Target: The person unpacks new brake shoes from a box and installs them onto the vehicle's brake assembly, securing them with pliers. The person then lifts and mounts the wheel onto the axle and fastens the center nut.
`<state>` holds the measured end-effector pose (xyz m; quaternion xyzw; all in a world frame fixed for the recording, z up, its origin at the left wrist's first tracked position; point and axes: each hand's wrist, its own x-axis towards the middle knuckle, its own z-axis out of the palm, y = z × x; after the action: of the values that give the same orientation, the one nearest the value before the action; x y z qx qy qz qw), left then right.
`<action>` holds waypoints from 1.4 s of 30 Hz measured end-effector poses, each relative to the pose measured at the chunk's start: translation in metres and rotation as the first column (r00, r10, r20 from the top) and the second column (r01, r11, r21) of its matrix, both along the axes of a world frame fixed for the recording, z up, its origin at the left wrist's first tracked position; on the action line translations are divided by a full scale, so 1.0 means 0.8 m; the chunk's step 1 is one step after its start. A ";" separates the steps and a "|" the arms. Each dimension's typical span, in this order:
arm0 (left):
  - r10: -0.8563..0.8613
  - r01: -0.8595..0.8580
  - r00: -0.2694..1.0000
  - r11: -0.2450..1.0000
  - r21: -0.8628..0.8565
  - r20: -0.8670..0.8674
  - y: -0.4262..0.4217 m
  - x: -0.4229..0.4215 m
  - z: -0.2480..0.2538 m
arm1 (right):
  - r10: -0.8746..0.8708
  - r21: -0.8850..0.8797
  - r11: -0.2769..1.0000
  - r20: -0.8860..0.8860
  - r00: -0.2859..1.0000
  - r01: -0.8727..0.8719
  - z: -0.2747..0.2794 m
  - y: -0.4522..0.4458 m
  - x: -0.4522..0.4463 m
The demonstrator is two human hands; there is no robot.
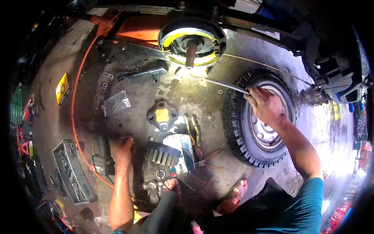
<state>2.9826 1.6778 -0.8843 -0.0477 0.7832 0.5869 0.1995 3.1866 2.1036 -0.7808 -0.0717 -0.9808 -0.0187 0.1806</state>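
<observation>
My right hand (265,103) is closed around a long metal rod (226,84), whose far end points toward the hub. Above it is a drum brake assembly with yellow brake shoes (169,41) and a rusty axle spindle (190,54) sticking out of its middle. Low on the left is my left hand (124,150), its fingers dark and partly smeared. A dark power tool (102,158) stands beside that hand; whether the hand touches it I cannot tell.
A tyred wheel (237,124) lies on the right. An orange hose (74,101) curves down the left. A metal tool tray (80,189), a black hub part (163,116), a ribbed drum (163,154), pliers (194,132) and a plastic bag (117,103) are on the floor.
</observation>
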 end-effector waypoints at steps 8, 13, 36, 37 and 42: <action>-0.140 0.128 0.988 0.980 -0.152 -0.069 -0.011 -0.003 -0.040 | -0.259 -0.527 0.564 0.618 0.742 0.636 -0.178 -0.147 0.103; -0.143 0.131 0.988 0.979 -0.157 -0.063 -0.011 0.004 -0.048 | -0.066 -0.593 0.678 0.541 0.839 0.435 -0.193 -0.180 0.111; -0.232 0.211 0.961 0.967 -0.145 -0.151 0.001 -0.009 -0.059 | -0.445 -0.766 0.610 -0.121 0.887 0.202 -0.255 -0.127 -0.072; -0.201 0.197 0.979 0.976 -0.088 -0.033 0.001 -0.008 -0.050 | -0.412 -0.929 0.370 -0.152 0.899 0.013 -0.232 -0.118 -0.076; -0.201 0.191 0.976 0.975 -0.111 -0.085 -0.005 -0.020 -0.073 | -0.474 -0.926 0.315 -0.341 0.812 -0.206 -0.034 -0.097 -0.126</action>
<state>2.9668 1.6739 -0.9426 0.0477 0.8217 0.5253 0.2160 3.0858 2.0260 -0.8079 -0.2510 -0.6929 0.5582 0.3813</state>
